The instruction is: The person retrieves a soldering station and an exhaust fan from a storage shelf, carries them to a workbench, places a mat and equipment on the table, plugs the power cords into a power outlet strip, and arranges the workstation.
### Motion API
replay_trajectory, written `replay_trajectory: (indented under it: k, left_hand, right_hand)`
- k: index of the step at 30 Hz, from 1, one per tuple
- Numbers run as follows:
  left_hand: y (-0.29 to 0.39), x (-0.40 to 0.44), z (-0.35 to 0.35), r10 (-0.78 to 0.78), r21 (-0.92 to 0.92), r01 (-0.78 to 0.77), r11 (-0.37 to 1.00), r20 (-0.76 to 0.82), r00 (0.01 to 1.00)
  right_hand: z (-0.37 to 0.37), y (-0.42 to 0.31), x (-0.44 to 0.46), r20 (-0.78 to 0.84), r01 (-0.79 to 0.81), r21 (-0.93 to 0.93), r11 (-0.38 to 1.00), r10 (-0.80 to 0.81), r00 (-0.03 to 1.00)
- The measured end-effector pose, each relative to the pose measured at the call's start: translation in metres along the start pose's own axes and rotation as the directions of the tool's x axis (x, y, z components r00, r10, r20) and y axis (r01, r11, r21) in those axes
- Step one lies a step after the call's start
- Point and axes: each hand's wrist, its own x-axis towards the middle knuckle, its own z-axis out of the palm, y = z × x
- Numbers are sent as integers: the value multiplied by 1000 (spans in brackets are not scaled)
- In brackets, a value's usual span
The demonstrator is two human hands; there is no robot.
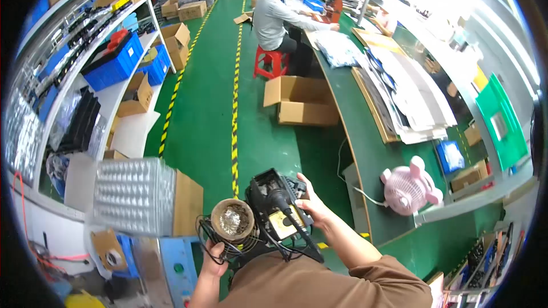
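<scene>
My left hand (214, 259) is closed around a looped black cable and the wire frame below a round solder pot (215, 215), which has a tan rim and a silvery, crusty surface inside. Close beside it, my right hand (311, 204) grips the right side of a black soldering station (264, 182) with a yellow label (283, 223). A thick black corded handle, seemingly a soldering iron (279, 200), lies across this unit. Both items are held in front of my body, above the green floor. My left fingers are partly hidden by the cable.
On the left, a shelf (149, 8) carries blue bins (117, 63), with stacked clear plastic trays (134, 194) below. An open carton (308, 115) sits by the green workbench (365, 154). The bench bears a pink fan (405, 188) and flat sheets. A person (273, 23) sits farther ahead on a red stool (270, 64).
</scene>
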Motion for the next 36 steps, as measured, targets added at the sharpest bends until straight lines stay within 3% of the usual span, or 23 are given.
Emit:
replay_trajectory:
  k: [3, 12, 13, 14, 16, 17, 21, 26, 28, 31, 36]
  left_hand:
    - [46, 74, 26, 53, 69, -55, 996, 33, 998]
    - [118, 335, 16, -91, 115, 77, 990, 122, 988]
    - [135, 361, 42, 2, 119, -17, 993, 126, 992]
    - [143, 392, 47, 4, 119, -19, 993, 122, 993]
    - [162, 451, 56, 88, 173, -108, 979, 117, 989]
    - [174, 477, 62, 84, 171, -102, 980, 110, 990]
    - [223, 575, 67, 156, 142, -152, 978, -12, 988]
    - [295, 696, 74, 236, 167, -228, 959, -27, 971]
    - [327, 744, 68, 171, 47, -171, 984, 9, 985]
    - [374, 827, 57, 164, 49, -164, 985, 8, 986]
    - [463, 965, 49, 118, 51, -119, 992, 21, 993]
  right_hand:
    - [5, -31, 69, -34, 27, 12, 1000, -26, 999]
    - [-10, -110, 296, -76, 88, 34, 996, -85, 993]
    - [-18, -121, 329, -50, 63, 31, 998, -61, 997]
    - [-22, -132, 363, -48, 60, 32, 998, -58, 997]
    - [-22, -158, 431, 16, 148, 61, 987, -149, 989]
    - [-17, -178, 461, 49, 66, 85, 994, -70, 996]
    - [-2, -228, 586, 105, 47, 76, 996, -55, 993]
    - [23, -271, 741, 196, -4, 30, 1000, -2, 981]
    - [33, -283, 804, 207, -31, 29, 999, 24, 978]
    - [49, -298, 896, 220, -40, 48, 998, 28, 975]
    - [79, -338, 1028, 178, 82, 32, 996, -86, 980]
